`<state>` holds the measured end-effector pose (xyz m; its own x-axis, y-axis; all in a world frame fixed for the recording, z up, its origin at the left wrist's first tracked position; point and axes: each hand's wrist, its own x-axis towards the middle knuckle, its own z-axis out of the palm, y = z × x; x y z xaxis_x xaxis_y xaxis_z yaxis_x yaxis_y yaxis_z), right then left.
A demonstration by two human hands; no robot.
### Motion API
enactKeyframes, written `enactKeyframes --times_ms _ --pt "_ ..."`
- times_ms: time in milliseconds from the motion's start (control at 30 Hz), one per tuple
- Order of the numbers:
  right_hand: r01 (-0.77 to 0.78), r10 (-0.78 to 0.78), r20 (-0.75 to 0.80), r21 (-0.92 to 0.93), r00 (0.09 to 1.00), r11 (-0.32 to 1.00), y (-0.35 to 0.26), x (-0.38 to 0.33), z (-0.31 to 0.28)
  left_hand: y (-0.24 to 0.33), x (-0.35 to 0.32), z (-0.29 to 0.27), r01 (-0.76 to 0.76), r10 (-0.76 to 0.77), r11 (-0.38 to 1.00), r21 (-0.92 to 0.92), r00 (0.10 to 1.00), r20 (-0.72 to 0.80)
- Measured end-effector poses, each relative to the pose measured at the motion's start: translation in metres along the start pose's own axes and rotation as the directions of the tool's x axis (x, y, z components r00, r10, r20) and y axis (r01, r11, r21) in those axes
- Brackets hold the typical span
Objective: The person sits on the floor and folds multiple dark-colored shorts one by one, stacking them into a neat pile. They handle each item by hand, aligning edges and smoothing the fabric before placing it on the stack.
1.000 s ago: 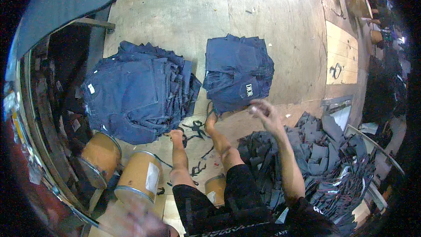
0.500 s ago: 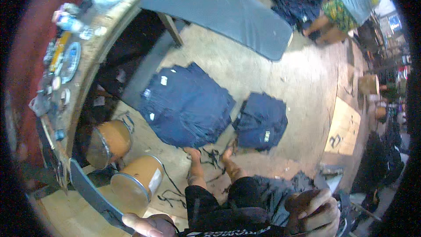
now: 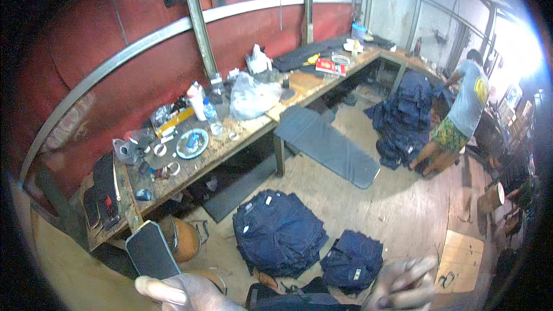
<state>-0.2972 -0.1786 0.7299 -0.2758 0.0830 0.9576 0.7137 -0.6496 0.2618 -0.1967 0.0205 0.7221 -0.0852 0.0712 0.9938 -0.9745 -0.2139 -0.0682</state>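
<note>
My left hand point(image 3: 181, 294) is at the lower edge, thumb stretched out to the left; its other fingers are hidden. Just beyond it is the end of a narrow padded board point(image 3: 152, 250). My right hand point(image 3: 406, 282) is raised at the lower right with fingers curled in; whatever they may hold cannot be made out. Beyond my hands, a large stack of dark navy garments point(image 3: 279, 233) lies on the floor, pale labels on top. A smaller navy stack point(image 3: 351, 262) lies to its right, nearest my right hand.
A long wooden workbench point(image 3: 230, 152) runs along the red wall, cluttered with bottles, a plate point(image 3: 192, 144) and plastic bags. A grey padded board point(image 3: 328, 147) juts from it over the floor. A person point(image 3: 469, 103) stands by a garment heap point(image 3: 406, 109). A wooden panel point(image 3: 461, 262) lies right.
My view has tilted up, bringing the bench, wall and far side of the room into sight. Both hands stay low in the picture, the right one fingers still curled.
</note>
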Motion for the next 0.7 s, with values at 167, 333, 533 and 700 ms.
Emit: enactKeyframes --times_ms 167,333,533,700 --pt "0.057 -0.058 -0.115 -0.017 0.992 0.998 -0.011 0.0 -0.007 0.002 0.007 -0.003 -0.136 0.133 0.987 -0.081 0.99 -0.043" --pt "0.039 -0.006 0.074 -0.453 0.997 0.891 -0.001 -0.012 -0.016 0.0 -0.002 -0.014 -0.195 0.19 0.973 -0.127 0.981 -0.046" --pt "-0.114 0.239 0.194 -0.5 0.951 0.859 0.008 0.036 -0.018 -0.01 0.012 -0.017 -0.114 0.121 0.992 0.06 0.986 -0.118" --pt "-0.229 0.361 0.239 -0.447 0.901 0.865 0.013 0.058 -0.024 -0.01 0.031 -0.003 -0.167 0.162 0.985 -0.042 0.981 -0.109"
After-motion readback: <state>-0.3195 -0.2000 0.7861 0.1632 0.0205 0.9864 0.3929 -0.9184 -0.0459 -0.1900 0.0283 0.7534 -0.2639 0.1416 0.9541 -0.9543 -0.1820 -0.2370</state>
